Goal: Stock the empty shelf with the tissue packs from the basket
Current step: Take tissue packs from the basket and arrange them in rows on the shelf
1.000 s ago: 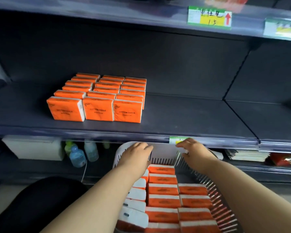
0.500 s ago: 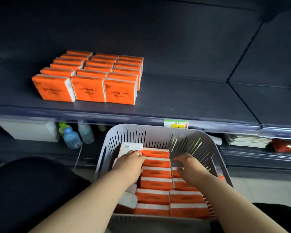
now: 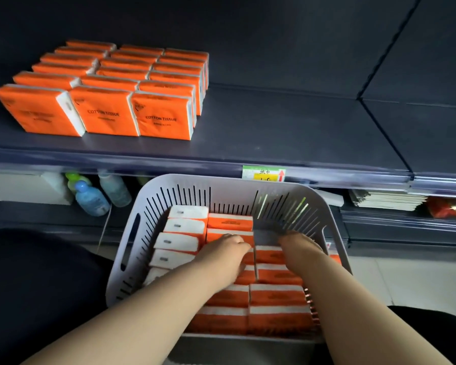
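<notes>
Orange tissue packs [image 3: 277, 296] fill the pale basket [image 3: 184, 180].
Left hand [image 3: 221, 255] curls over one pack's top edge; right hand [image 3: 299, 246] reaches beside it, grip unclear.

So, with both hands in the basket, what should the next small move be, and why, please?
Probably lift out two packs: the left hand and right hand lie on them in the basket, grip unclear, and the shelf is bare right of the stocked rows.

Head view, downward onto basket [image 3: 334, 227]
</notes>
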`<move>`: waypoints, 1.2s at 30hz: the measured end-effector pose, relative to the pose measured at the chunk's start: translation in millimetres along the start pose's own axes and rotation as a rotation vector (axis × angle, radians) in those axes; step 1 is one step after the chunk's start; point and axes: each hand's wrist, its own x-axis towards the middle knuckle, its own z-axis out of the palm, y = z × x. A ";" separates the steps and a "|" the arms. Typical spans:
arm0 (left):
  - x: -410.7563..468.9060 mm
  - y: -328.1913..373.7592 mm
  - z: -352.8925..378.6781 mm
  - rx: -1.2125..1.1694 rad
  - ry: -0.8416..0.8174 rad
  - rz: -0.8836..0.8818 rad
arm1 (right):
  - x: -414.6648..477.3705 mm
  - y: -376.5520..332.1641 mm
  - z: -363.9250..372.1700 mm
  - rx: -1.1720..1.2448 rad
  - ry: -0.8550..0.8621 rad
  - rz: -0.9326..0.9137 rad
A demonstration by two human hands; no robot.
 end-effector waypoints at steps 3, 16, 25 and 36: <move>12.3 12.2 12.1 -0.015 -0.053 -0.031 | -0.6 -0.5 2.4 0.071 -0.044 0.026; 42.4 34.3 32.8 0.233 -0.195 -0.059 | -0.7 -8.6 -16.4 0.059 -0.085 0.130; 33.3 35.6 21.8 0.455 -0.197 0.164 | -13.0 -5.5 -41.0 0.074 0.091 0.161; 43.6 49.3 24.9 0.337 -0.182 0.074 | -30.8 6.0 -44.6 0.042 0.325 0.071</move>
